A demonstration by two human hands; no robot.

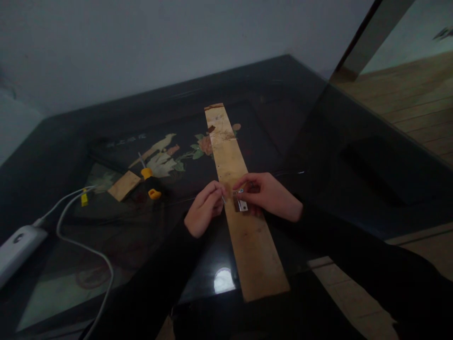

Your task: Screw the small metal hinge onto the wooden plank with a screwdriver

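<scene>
Hinge (241,204), small and metallic, lies on the wooden plank (247,236), pinned under our right hand (269,194), whose fingers close on it. Our left hand (205,208) pinches a thin screw (223,199) just beside the hinge. Farther left on the dark surface (318,141) we see a yellow-handled screwdriver (150,182), a small wood block (123,185) and a white cable (78,236).

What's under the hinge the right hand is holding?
The long wooden plank lies under the small metal hinge, on the dark table. The right hand hides the contact.
</scene>
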